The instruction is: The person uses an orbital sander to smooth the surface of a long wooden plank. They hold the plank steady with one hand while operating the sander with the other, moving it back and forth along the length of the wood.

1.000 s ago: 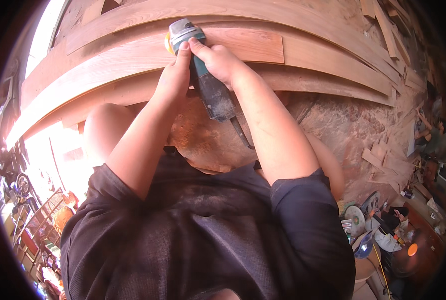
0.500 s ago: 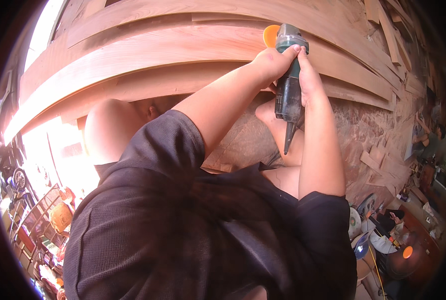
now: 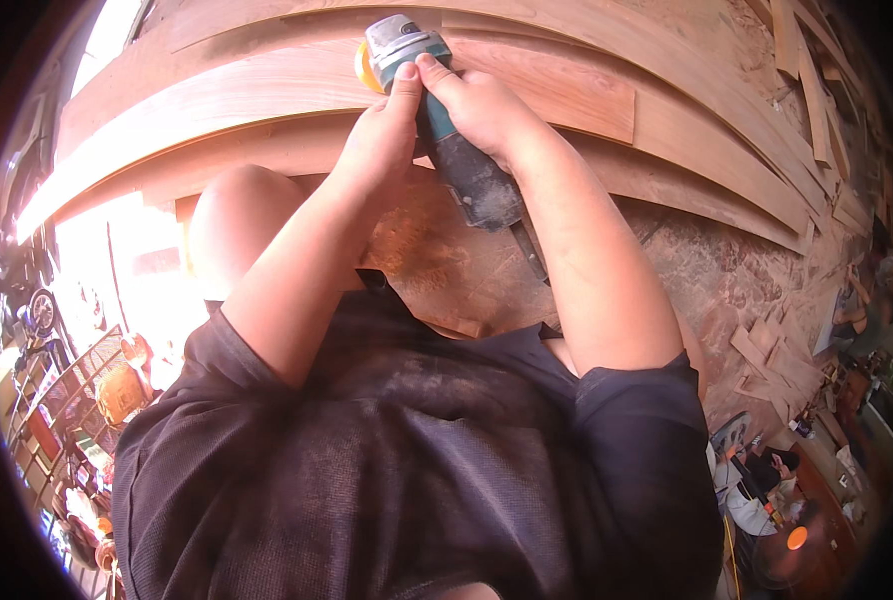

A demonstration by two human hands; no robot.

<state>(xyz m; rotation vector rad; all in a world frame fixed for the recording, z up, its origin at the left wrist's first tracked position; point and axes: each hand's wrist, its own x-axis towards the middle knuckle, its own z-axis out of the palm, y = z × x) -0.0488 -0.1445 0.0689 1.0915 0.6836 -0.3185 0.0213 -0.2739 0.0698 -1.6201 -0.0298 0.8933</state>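
Both hands grip an angle grinder (image 3: 472, 185) with a grey metal head, a green middle and a dark dusty body. My left hand (image 3: 387, 130) wraps its near-left side, the thumb up by the head. From the right, my right hand (image 3: 482, 112) closes round the body, its thumb beside the left one. An orange disc (image 3: 366, 70) sticks out on the left of the head, at the face of a long pale wooden plank (image 3: 257, 92). Whether the disc touches the wood I cannot tell. The cord trails from the rear end, partly behind my right forearm.
More long boards (image 3: 697, 140) lie behind and beneath the plank. My bent knee (image 3: 242, 215) is close to its near edge. Wood offcuts (image 3: 777, 360) lie on the dusty floor at right. A wire rack (image 3: 72, 390) stands at left, and an orange-centred fan (image 3: 797, 538) at lower right.
The grinder and both hands have moved left along the plank, and the tool's rear now points toward the lower right. My right forearm has swung left with it.
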